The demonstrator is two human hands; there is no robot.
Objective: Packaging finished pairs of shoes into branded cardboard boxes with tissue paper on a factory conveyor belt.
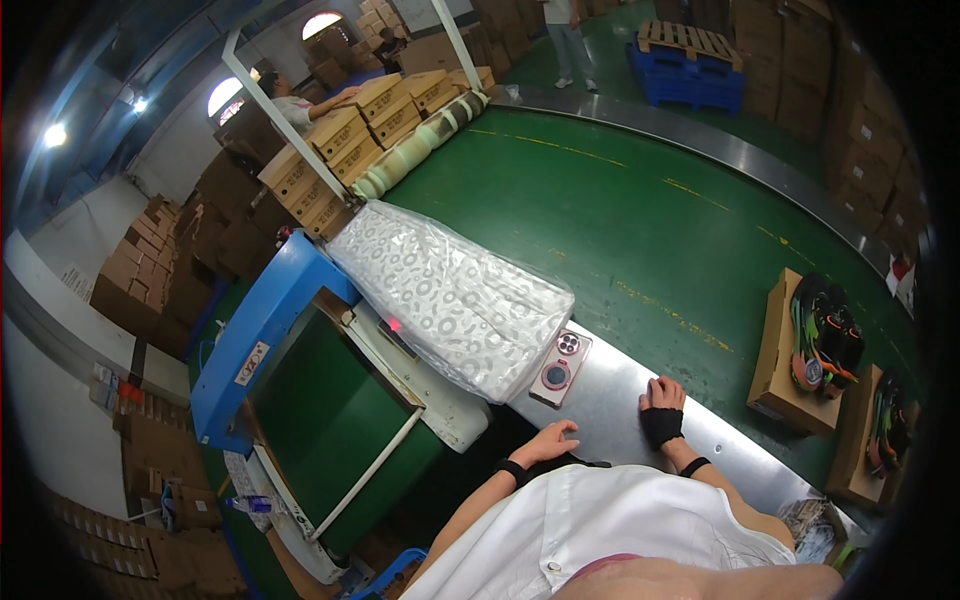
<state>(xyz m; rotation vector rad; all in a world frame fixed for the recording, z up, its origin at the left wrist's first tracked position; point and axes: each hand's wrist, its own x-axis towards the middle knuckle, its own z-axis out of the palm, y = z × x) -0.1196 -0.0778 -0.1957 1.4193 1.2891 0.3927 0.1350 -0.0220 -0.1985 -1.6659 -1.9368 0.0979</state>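
Note:
My right hand (662,407), in a black fingerless wrap with a dark wristband, rests on the bare metal ledge (618,398) beside the green belt. Its fingers are apart and hold nothing. By the ledge's near edge, close to my body, is my left hand (548,443), also with a black wristband. The fingers are loosely bent, with no object visible in them. Just beyond it lies a phone (560,368) in a pinkish case, back side up. Left of the phone is a long stack of white patterned sheets (450,300) under clear plastic.
A wide green conveyor belt (600,220) runs past the ledge. Open cartons (780,350) with colourful shoes stand on its right. Stacked shoe boxes (345,150) are at the far left. A blue-framed machine (260,330) with its own belt stands at left. Other people are in the background.

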